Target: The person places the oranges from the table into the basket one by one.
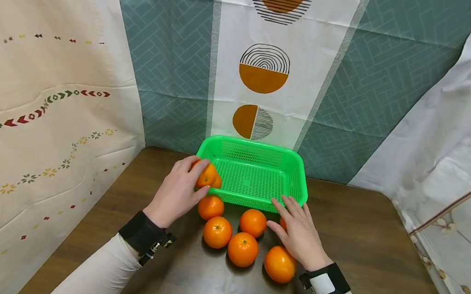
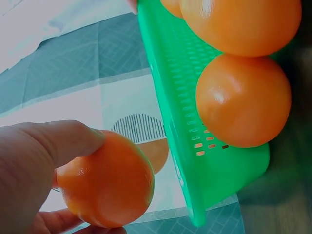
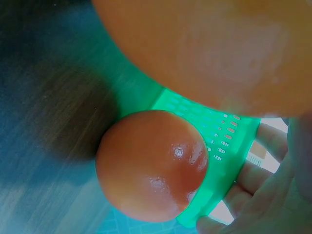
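My left hand [image 1: 180, 185] grips an orange [image 1: 206, 176] over the left end of a green plastic basket [image 1: 255, 154]. In the left wrist view, the thumb lies across the top of this orange [image 2: 111, 183], with fingertips showing below it. A second orange [image 1: 217, 181] peeks out behind the held one, within the basket's outline. My right hand [image 1: 301, 230] has its fingers spread, fingertips at the basket's front right rim. Partly hidden behind that hand is an orange [image 1: 282, 223]; the right wrist view shows an orange [image 3: 152, 165] beside the basket wall.
Several more oranges lie on the brown wooden table [image 1: 348, 239] in front of the basket, among them one [image 1: 280, 264] by my right wrist and one [image 1: 243, 249] nearer the middle. Patterned cloth [image 1: 175, 68] hangs behind and along both sides.
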`<move>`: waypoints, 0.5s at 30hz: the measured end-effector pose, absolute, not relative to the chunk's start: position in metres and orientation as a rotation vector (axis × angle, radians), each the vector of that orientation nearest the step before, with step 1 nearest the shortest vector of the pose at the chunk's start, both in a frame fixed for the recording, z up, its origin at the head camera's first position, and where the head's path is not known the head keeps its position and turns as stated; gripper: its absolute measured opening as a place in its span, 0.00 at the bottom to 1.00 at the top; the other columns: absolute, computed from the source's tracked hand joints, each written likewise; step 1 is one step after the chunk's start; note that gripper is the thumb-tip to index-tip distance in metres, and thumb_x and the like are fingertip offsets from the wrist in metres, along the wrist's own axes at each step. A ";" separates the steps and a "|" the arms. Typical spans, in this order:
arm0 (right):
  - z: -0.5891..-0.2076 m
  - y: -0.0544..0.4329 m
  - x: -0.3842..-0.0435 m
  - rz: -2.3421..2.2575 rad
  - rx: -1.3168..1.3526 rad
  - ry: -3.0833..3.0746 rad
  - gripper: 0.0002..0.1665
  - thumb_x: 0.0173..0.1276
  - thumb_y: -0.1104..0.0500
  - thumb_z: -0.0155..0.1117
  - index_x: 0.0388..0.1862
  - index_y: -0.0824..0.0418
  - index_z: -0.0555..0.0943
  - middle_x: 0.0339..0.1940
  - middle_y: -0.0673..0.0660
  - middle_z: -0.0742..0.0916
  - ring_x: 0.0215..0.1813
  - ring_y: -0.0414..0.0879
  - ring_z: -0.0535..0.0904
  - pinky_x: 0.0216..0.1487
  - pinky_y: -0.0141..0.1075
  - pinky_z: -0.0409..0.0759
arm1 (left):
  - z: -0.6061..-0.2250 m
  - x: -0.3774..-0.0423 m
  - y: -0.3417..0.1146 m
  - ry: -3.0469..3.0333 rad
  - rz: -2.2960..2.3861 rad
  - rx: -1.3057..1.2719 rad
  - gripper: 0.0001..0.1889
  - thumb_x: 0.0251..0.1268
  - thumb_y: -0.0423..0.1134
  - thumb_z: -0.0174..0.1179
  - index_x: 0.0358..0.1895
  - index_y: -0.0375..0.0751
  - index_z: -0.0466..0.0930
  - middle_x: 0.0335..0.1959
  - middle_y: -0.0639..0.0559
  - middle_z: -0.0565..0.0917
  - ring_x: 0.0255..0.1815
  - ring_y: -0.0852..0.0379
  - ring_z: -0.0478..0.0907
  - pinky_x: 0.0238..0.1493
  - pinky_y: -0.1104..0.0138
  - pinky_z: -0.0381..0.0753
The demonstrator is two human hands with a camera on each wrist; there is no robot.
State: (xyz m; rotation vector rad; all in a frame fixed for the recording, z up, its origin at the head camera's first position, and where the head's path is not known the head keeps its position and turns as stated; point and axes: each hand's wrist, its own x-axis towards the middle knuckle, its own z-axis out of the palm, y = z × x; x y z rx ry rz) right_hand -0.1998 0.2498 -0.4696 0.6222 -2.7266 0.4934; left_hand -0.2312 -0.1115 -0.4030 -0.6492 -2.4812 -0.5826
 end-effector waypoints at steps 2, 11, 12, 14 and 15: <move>-0.470 0.250 -0.200 0.495 0.625 -2.724 0.42 0.78 0.45 0.75 0.84 0.57 0.74 0.83 0.68 0.74 0.86 0.67 0.63 0.84 0.72 0.50 | -0.403 -0.237 -0.110 -2.491 -0.580 -0.644 0.35 0.67 0.39 0.79 0.75 0.36 0.77 0.69 0.33 0.76 0.67 0.31 0.74 0.62 0.42 0.84; -0.470 0.250 -0.200 0.499 0.619 -2.732 0.42 0.78 0.43 0.73 0.85 0.56 0.74 0.84 0.67 0.73 0.87 0.65 0.62 0.85 0.71 0.49 | -0.402 -0.257 -0.108 -2.517 -0.582 -0.615 0.34 0.69 0.39 0.78 0.75 0.36 0.77 0.66 0.31 0.77 0.64 0.31 0.75 0.60 0.42 0.84; -0.470 0.250 -0.200 0.502 0.617 -2.733 0.42 0.78 0.43 0.73 0.85 0.56 0.74 0.84 0.67 0.73 0.87 0.65 0.62 0.85 0.71 0.48 | -0.401 -0.258 -0.108 -2.520 -0.586 -0.614 0.34 0.69 0.40 0.78 0.75 0.36 0.77 0.66 0.31 0.77 0.63 0.31 0.75 0.60 0.43 0.84; -0.470 0.250 -0.199 0.505 0.615 -2.734 0.42 0.78 0.43 0.73 0.85 0.56 0.74 0.84 0.67 0.73 0.87 0.65 0.62 0.85 0.71 0.48 | -0.401 -0.262 -0.107 -2.525 -0.591 -0.608 0.34 0.69 0.40 0.78 0.75 0.36 0.77 0.66 0.32 0.77 0.63 0.31 0.74 0.61 0.43 0.83; -0.469 0.250 -0.199 0.505 0.615 -2.734 0.42 0.79 0.43 0.73 0.85 0.56 0.74 0.84 0.67 0.73 0.87 0.65 0.62 0.85 0.71 0.48 | -0.401 -0.265 -0.106 -2.527 -0.593 -0.604 0.34 0.69 0.40 0.78 0.75 0.36 0.77 0.66 0.32 0.77 0.63 0.31 0.74 0.60 0.43 0.83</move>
